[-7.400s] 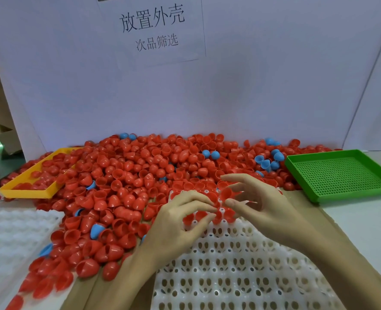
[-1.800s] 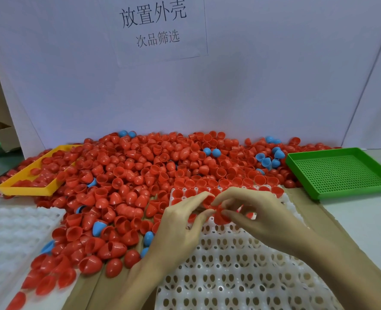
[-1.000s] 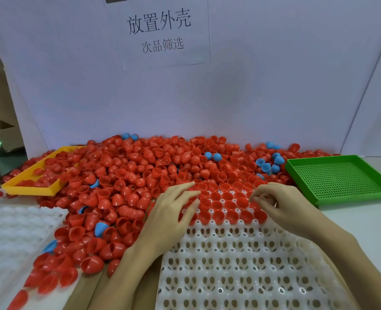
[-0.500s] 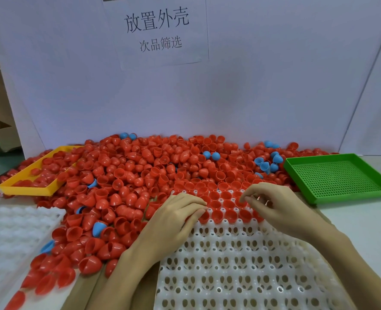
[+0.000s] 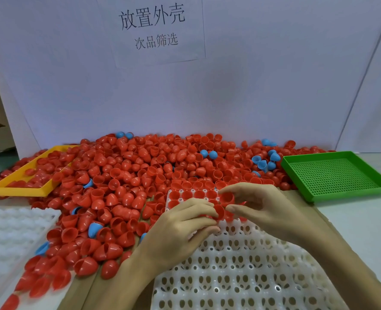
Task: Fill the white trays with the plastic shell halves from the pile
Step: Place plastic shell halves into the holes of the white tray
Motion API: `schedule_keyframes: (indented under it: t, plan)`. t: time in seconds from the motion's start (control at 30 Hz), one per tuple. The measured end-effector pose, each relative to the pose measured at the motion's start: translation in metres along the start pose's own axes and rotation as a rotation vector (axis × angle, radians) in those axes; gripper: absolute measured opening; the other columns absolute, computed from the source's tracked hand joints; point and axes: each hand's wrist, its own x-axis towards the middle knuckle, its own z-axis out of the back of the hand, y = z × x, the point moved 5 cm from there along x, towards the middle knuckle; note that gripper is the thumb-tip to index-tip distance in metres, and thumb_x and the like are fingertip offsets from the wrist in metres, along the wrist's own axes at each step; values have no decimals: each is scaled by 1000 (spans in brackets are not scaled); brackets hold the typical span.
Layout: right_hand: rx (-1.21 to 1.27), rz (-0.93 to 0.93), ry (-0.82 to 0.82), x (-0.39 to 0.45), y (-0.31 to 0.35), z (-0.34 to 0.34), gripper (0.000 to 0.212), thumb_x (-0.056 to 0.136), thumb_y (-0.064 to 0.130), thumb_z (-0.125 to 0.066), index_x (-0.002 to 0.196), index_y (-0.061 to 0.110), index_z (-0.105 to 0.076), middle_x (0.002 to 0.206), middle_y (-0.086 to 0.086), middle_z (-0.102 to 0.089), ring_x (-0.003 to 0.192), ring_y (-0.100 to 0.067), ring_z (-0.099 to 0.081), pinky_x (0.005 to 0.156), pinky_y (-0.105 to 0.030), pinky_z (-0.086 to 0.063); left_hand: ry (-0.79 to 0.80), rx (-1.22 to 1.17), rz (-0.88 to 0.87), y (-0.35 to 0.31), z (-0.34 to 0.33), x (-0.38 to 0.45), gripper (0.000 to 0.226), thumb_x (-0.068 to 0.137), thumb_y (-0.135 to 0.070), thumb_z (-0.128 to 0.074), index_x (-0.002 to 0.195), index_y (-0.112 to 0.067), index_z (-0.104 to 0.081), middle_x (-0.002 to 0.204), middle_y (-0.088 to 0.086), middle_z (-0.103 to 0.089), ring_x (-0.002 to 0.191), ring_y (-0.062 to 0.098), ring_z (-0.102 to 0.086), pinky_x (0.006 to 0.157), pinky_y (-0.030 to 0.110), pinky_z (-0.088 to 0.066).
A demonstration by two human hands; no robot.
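Head view. Both hands meet over the far rows of the white tray, whose nearer pockets stand unfilled. The left hand lies with fingers curled, its fingertips touching a red shell half held open side up at the point of grip. The right hand pinches a second red shell between thumb and forefinger, just beyond and to the right of the first; the remaining fingers arch loosely above the tray. Directly beyond the grip, seated shells fill the tray's farthest rows. Beyond and to the left of the grip spreads the pile of red halves, with a few blue shells scattered in it. Far left of the grip, a yellow tray lies partly buried by the pile; nearer on that side is a second white tray. Well to the right of the grip sits a green perforated tray. A paper sign hangs on the white backboard above.
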Motion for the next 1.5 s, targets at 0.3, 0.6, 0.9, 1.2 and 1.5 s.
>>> schedule_keyframes:
  t: [0.3, 0.6, 0.9, 1.2, 1.5]
  plan:
    - [98, 57, 70, -1, 6, -6, 36, 89, 23, -83, 121, 34, -69, 120, 8, -74, 115, -14, -71, 98, -37, -59, -126, -208, 305, 6, 9, 2, 47, 86, -36, -88, 121, -18, -63, 124, -15, -61, 116, 12, -65, 97, 23, -53]
    - [118, 25, 56, -2, 10, -5, 41, 89, 34, -81, 127, 36, -68, 117, 10, -74, 106, -14, -74, 87, -38, -64, -169, -409, 522, 12, 7, -3, 36, 93, -16, -79, 122, -29, -61, 115, -11, -72, 114, 17, -70, 97, 28, -56]
    - [130, 35, 51, -3, 12, -6, 25, 97, 20, -72, 122, 27, -72, 111, 8, -76, 96, -17, -76, 76, -30, -62, -136, -385, 527, 10, 7, -1, 40, 89, -18, -85, 121, -24, -62, 114, -9, -70, 109, 19, -71, 93, 29, -58]
    - [255, 30, 71, -3, 12, -8, 22, 111, 23, -45, 126, 21, -61, 94, -10, -77, 79, -29, -76, 67, -33, -59, -92, -460, 598, 11, 3, -2, 28, 103, -35, -61, 130, -32, -60, 103, -7, -75, 94, 18, -75, 83, 24, -58]
    - [30, 161, -14, -4, 21, -13, 31, 97, 17, -73, 119, 35, -60, 114, 7, -68, 94, -21, -73, 72, -30, -61, -91, -647, 759, 15, -3, -2, 46, 113, -37, -37, 100, -9, -70, 86, 6, -79, 78, 22, -76, 78, 28, -60]
